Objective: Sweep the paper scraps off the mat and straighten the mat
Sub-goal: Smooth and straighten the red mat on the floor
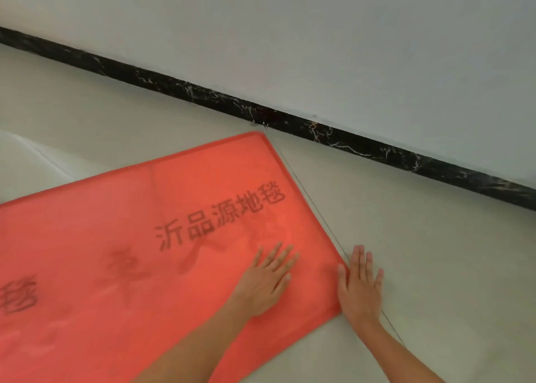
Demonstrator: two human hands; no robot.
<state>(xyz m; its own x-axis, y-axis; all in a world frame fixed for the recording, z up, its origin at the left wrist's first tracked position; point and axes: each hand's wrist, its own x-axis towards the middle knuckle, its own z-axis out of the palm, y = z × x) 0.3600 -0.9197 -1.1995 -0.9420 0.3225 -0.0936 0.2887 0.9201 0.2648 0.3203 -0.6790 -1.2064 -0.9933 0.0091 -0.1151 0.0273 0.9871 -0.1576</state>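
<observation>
A red mat with dark printed characters lies on the pale floor, turned at an angle to the wall. My left hand rests flat on the mat near its right end, fingers spread. My right hand lies flat on the floor just beside the mat's right edge, its thumb touching that edge. Neither hand holds anything. No paper scraps show on the mat.
A black marbled skirting board runs along the foot of the grey wall, close to the mat's far corner. Pale floor tiles with a thin grout line extend to the right of the mat.
</observation>
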